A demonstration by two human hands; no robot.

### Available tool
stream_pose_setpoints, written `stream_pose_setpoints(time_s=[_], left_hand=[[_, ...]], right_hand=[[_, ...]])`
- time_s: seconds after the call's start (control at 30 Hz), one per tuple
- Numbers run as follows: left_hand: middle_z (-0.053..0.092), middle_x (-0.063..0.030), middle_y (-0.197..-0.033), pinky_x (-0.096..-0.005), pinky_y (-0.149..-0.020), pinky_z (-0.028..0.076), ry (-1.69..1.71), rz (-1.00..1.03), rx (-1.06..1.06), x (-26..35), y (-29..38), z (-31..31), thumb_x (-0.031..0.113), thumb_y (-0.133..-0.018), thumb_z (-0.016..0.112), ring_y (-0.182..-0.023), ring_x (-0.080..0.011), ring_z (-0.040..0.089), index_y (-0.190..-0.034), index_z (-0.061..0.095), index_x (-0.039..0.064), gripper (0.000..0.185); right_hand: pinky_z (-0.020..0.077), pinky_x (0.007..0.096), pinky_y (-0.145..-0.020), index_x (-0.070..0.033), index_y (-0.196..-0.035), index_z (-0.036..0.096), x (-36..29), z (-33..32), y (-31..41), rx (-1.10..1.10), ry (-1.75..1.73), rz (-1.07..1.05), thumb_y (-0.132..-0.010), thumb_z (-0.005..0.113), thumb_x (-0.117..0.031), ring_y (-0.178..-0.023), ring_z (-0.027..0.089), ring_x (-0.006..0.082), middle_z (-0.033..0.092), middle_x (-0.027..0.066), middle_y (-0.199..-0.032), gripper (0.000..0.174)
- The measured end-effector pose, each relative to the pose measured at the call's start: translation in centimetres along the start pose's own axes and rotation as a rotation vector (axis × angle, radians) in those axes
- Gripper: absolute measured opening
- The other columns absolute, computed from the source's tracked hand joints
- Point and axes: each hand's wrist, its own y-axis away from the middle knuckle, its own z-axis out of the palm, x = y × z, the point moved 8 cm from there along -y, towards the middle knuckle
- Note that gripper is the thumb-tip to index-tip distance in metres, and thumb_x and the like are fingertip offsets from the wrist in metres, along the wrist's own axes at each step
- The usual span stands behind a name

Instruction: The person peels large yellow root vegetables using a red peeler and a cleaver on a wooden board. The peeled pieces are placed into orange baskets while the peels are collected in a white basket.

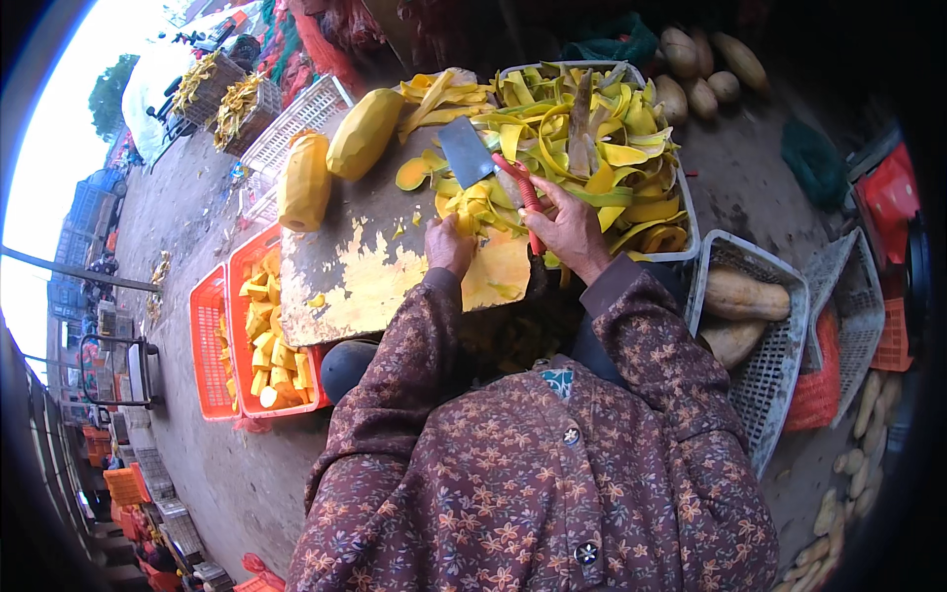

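My right hand (pixel 568 226) is closed around a red-handled peeler (pixel 527 194) above the right part of a worn cutting board (pixel 377 277). Bunched yellow peelings (pixel 473 207) are at the fingers of my left hand (pixel 450 248); whether it grips them is unclear. Just beyond my hands lies a cleaver (pixel 466 152), its broad blade flat on the board and peelings. Two peeled squashes (pixel 304 183) (pixel 365 135) rest at the board's left. To the right, a light plastic crate (pixel 689 214) is heaped with green and yellow peel strips (pixel 621 155).
Red crates (pixel 210 348) (pixel 319 370) at left hold cut yellow chunks (pixel 275 355). A grey crate (pixel 795 296) at right holds unpeeled squashes (pixel 743 294). More squashes (pixel 681 55) lie on the floor behind. White crates (pixel 300 118) stand beyond the board.
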Motion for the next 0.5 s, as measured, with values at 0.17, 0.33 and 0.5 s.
stream_pose_setpoints(time_s=[0.17,0.33,0.5], left_hand=[[0.064,-0.0239,-0.115,-0.0397,-0.092,0.053,0.099,0.039,-0.054,2.7,0.2,1.4,0.022,-0.071,0.081,-0.107,-0.0353,0.065,-0.125,0.067,-0.001,0.061],[0.068,-0.0228,-0.117,-0.0373,-0.093,0.053,0.192,0.043,-0.059,3.1,-0.3,2.8,0.014,-0.076,0.074,-0.108,-0.0332,0.067,-0.129,0.064,0.0,0.056],[0.066,-0.0184,-0.123,-0.034,-0.09,0.054,0.479,-0.062,-0.02,0.6,0.7,2.1,-0.002,-0.08,0.064,-0.101,-0.0265,0.068,-0.133,0.06,-0.001,0.054]], right_hand=[[0.0555,0.0361,-0.076,-0.008,-0.136,0.059,0.2,0.4,-0.3,-0.001,0.026,0.012,-0.083,0.07,-0.029,-0.079,0.072,0.0251,0.073,0.0138,-0.098,0.058],[0.0537,0.0405,-0.086,-0.007,-0.135,0.059,-0.2,1.0,-0.2,-0.014,0.131,-0.029,-0.083,0.069,-0.03,-0.097,0.07,0.0335,0.071,0.0186,-0.108,0.058],[0.053,0.0409,-0.088,-0.007,-0.137,0.057,-0.2,1.2,0.0,-0.055,0.147,-0.02,-0.083,0.072,-0.032,-0.101,0.069,0.0347,0.07,0.0192,-0.111,0.061]])
